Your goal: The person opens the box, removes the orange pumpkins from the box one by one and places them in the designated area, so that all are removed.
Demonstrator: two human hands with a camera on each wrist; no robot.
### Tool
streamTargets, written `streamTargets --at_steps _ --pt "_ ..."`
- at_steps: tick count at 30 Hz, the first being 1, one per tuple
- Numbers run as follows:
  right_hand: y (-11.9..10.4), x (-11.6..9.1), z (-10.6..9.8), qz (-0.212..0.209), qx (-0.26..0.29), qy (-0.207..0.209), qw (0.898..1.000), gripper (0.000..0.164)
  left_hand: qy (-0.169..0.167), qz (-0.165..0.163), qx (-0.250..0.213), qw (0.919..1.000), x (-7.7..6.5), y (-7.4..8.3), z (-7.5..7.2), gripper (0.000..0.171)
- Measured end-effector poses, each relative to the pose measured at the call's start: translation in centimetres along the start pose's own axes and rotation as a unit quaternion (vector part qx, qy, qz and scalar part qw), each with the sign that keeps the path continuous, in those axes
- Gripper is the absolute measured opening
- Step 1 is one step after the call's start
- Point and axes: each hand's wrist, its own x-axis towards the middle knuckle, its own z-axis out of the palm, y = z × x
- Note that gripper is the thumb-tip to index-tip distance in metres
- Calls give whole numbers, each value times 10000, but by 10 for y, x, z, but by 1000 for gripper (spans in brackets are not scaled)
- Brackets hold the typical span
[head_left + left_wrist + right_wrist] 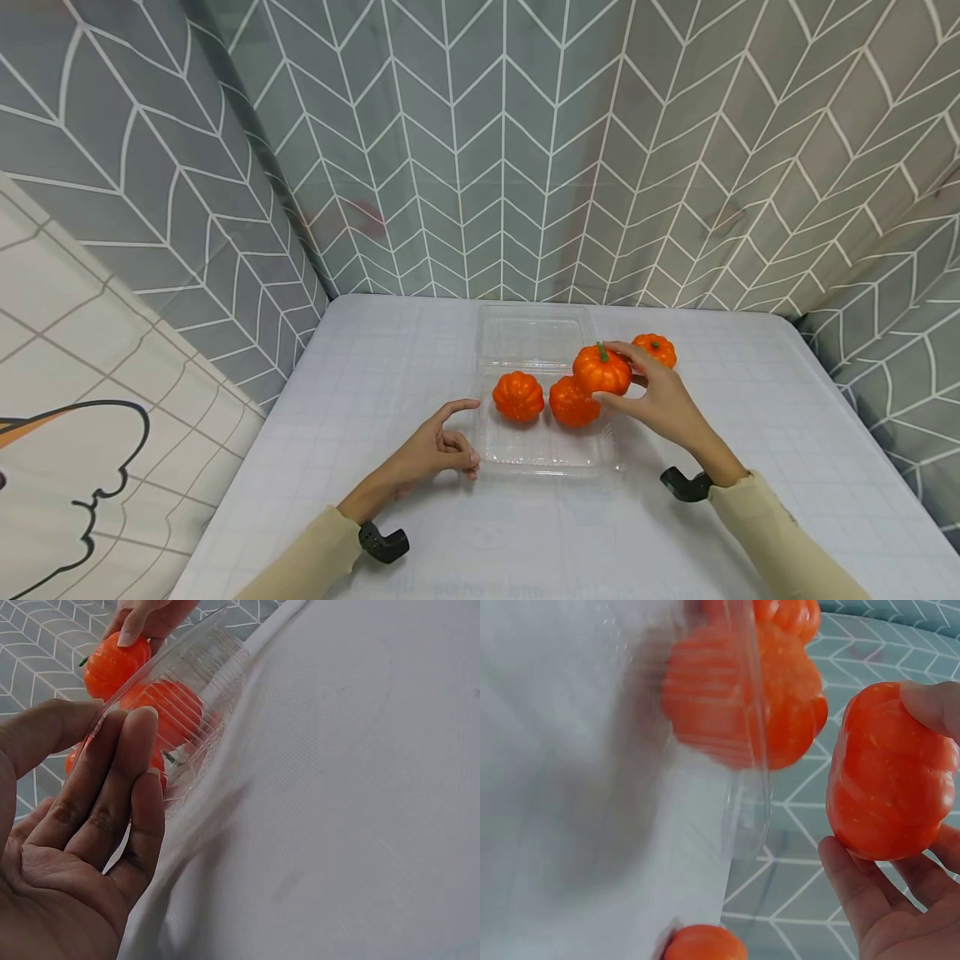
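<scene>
With thumb and fingers, my right hand [663, 404] grips an orange toy pumpkin [602, 369] with a green stem. The held pumpkin [892, 772] is above a clear plastic clamshell box [540, 460], whose lid lies folded back. Inside the box are two more pumpkins, one on the left [517, 396] and one on the right [573, 403], partly hidden by the held one. My left hand [431, 450] is at the box's left edge, its index finger reaching toward the rim. Its other fingers [139, 742] are bent beside the box wall, and whether they press it is unclear.
Another orange pumpkin [654, 350] sits on the white-covered table [375, 367], beyond my right hand. A grey curtain [480, 167] with white lines hangs behind the table. Black wrist cameras [384, 543] are strapped on both wrists.
</scene>
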Motion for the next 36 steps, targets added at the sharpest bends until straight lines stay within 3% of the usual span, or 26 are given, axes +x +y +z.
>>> streamTargets --at_steps 14,36 --pt "24 -4 -21 169 -166 533 9983 74 4 -3 11 10000 0 -2 -2 89" --pt "75 -23 -61 1216 -753 891 9857 84 8 -40 21 10000 1 -2 -2 89"
